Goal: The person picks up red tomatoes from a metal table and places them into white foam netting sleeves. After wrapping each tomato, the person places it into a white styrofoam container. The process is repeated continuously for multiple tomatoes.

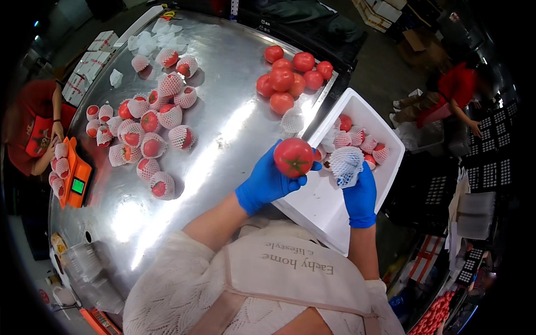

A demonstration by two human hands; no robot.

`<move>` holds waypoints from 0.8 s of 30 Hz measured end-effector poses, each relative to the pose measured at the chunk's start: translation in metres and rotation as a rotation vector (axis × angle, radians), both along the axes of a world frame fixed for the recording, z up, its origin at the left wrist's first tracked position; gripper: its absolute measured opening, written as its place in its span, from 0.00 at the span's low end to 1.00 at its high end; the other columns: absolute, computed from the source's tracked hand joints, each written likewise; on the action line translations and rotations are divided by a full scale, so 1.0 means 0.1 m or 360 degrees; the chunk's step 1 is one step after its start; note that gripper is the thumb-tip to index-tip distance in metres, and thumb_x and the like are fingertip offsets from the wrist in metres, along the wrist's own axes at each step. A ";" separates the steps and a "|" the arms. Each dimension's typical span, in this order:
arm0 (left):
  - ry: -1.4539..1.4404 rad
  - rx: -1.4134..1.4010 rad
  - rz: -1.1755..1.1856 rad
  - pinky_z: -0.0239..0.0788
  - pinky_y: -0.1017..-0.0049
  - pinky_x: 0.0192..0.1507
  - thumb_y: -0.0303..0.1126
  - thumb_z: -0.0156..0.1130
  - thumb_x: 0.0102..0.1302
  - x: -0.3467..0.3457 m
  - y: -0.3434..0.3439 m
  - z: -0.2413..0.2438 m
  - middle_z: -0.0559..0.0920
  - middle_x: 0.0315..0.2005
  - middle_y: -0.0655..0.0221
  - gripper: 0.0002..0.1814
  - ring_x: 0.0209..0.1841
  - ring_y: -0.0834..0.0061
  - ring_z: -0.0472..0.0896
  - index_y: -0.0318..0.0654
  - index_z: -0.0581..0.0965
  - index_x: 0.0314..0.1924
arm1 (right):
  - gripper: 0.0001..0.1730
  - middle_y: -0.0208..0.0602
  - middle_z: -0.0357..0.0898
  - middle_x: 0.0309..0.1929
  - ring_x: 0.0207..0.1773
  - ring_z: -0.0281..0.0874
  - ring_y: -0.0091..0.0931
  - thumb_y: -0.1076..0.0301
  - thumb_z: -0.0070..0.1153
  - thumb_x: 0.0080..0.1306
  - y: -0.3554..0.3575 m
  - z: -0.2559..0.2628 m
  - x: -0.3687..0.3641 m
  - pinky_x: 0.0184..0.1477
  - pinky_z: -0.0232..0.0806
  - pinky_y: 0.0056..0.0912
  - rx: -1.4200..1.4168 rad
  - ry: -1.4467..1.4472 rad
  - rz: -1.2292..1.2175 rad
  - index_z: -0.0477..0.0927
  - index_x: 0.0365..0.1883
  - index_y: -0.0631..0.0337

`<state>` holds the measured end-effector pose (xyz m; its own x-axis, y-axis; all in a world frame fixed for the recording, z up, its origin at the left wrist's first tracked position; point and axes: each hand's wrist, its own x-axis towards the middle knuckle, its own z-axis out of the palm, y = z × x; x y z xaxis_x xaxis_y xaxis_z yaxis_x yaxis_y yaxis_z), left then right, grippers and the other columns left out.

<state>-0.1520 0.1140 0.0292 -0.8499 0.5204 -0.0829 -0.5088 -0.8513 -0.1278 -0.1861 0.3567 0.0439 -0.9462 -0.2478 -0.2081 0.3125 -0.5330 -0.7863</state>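
Observation:
My left hand (268, 180), in a blue glove, holds a red tomato (294, 157) with its green calyx facing up. In my right hand (362, 194), gloved the same way, is a white foam net sleeve (346, 164), held over a white foam box (391, 138). Net-wrapped tomatoes (368, 143) lie at the far end of that box. Bare tomatoes (282, 79) are heaped on the metal table (217, 167) near its far right corner, with a foam net (292, 120) beside them. Many tomatoes in nets (150, 121) are spread over the table's left half.
An orange scale (78, 173) bearing wrapped tomatoes stands at the left edge, where a person in red works. Loose nets (161, 37) lie at the far edge. Clear plastic containers (86, 264) stand near left. Another person in red bends by black crates (488, 155) at right.

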 end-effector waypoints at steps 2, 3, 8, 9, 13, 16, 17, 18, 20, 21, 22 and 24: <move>-0.0058 0.0111 -0.0005 0.78 0.65 0.41 0.64 0.41 0.67 0.02 -0.06 -0.02 0.72 0.53 0.43 0.43 0.39 0.56 0.81 0.31 0.61 0.65 | 0.21 0.37 0.72 0.57 0.59 0.71 0.29 0.63 0.42 0.72 0.07 -0.04 0.02 0.60 0.64 0.34 0.0023 -0.0033 -0.0009 0.69 0.59 0.65; -0.0012 0.0125 -0.0019 0.78 0.67 0.40 0.65 0.41 0.67 0.03 -0.10 -0.05 0.73 0.52 0.44 0.43 0.36 0.58 0.80 0.31 0.62 0.64 | 0.21 0.38 0.72 0.57 0.58 0.71 0.29 0.62 0.42 0.72 0.08 -0.05 0.05 0.60 0.64 0.34 0.0021 -0.0064 -0.0035 0.69 0.60 0.65; -0.0059 -0.0039 0.0032 0.69 0.76 0.28 0.66 0.40 0.67 0.03 -0.14 0.03 0.77 0.47 0.49 0.42 0.25 0.70 0.72 0.32 0.66 0.62 | 0.23 0.38 0.74 0.56 0.57 0.73 0.31 0.61 0.44 0.72 0.14 -0.11 0.17 0.59 0.65 0.35 0.0056 -0.0183 -0.0096 0.68 0.60 0.64; -0.0095 -0.0100 0.0046 0.67 0.77 0.26 0.66 0.39 0.67 0.02 -0.13 0.06 0.77 0.47 0.50 0.41 0.24 0.71 0.71 0.32 0.66 0.61 | 0.23 0.38 0.74 0.56 0.57 0.73 0.31 0.61 0.44 0.72 0.14 -0.11 0.18 0.60 0.65 0.35 0.0084 -0.0166 -0.0090 0.68 0.60 0.64; -0.0088 -0.0113 0.0008 0.62 0.79 0.24 0.65 0.39 0.68 0.01 -0.10 0.05 0.78 0.46 0.52 0.38 0.24 0.73 0.68 0.37 0.69 0.59 | 0.24 0.39 0.73 0.57 0.58 0.73 0.31 0.60 0.44 0.72 0.08 -0.03 0.23 0.60 0.65 0.36 0.0154 -0.0127 -0.0069 0.67 0.62 0.65; -0.0188 -0.0082 0.0053 0.67 0.75 0.27 0.63 0.41 0.68 0.02 -0.08 0.11 0.76 0.48 0.50 0.35 0.26 0.70 0.71 0.39 0.69 0.59 | 0.25 0.39 0.72 0.58 0.59 0.72 0.32 0.60 0.44 0.72 0.07 -0.03 0.23 0.60 0.66 0.37 0.0169 -0.0133 -0.0043 0.66 0.62 0.65; -0.0187 -0.0047 0.0051 0.69 0.73 0.29 0.62 0.41 0.68 0.02 -0.08 0.10 0.76 0.49 0.49 0.35 0.28 0.68 0.72 0.40 0.68 0.60 | 0.25 0.39 0.72 0.58 0.60 0.72 0.32 0.60 0.44 0.72 0.07 -0.03 0.24 0.60 0.66 0.37 0.0173 -0.0137 -0.0032 0.66 0.63 0.66; -0.0185 -0.0011 0.0050 0.70 0.71 0.30 0.62 0.42 0.68 0.01 -0.09 0.07 0.75 0.50 0.48 0.35 0.30 0.66 0.74 0.41 0.67 0.60 | 0.25 0.39 0.72 0.58 0.60 0.72 0.32 0.60 0.44 0.72 0.05 -0.03 0.25 0.60 0.66 0.36 0.0188 -0.0139 -0.0039 0.66 0.63 0.66; -0.0177 0.0047 0.0066 0.73 0.68 0.34 0.61 0.44 0.68 0.00 -0.10 0.04 0.73 0.52 0.47 0.35 0.34 0.61 0.77 0.41 0.66 0.62 | 0.25 0.39 0.72 0.58 0.60 0.72 0.32 0.61 0.44 0.72 0.03 -0.02 0.26 0.60 0.66 0.36 0.0217 -0.0144 -0.0053 0.66 0.63 0.66; -0.0174 0.0066 0.0083 0.74 0.66 0.35 0.61 0.44 0.68 0.01 -0.11 0.04 0.72 0.53 0.46 0.35 0.37 0.58 0.77 0.41 0.65 0.63 | 0.25 0.39 0.72 0.58 0.59 0.72 0.32 0.61 0.44 0.72 0.03 -0.03 0.26 0.59 0.66 0.36 0.0223 -0.0139 -0.0038 0.66 0.63 0.66; -0.0172 0.0086 0.0100 0.75 0.65 0.37 0.61 0.45 0.68 0.02 -0.12 0.03 0.71 0.54 0.46 0.36 0.39 0.55 0.78 0.41 0.64 0.64 | 0.25 0.39 0.72 0.58 0.59 0.72 0.32 0.61 0.44 0.72 0.03 -0.03 0.27 0.59 0.67 0.36 0.0230 -0.0134 -0.0022 0.66 0.63 0.66; -0.0205 0.0068 0.0114 0.75 0.64 0.38 0.61 0.46 0.67 0.01 -0.14 0.00 0.71 0.55 0.46 0.36 0.40 0.53 0.79 0.41 0.62 0.65 | 0.25 0.40 0.71 0.59 0.60 0.72 0.32 0.61 0.44 0.72 0.03 -0.04 0.27 0.60 0.66 0.36 0.0270 -0.0116 0.0004 0.65 0.63 0.67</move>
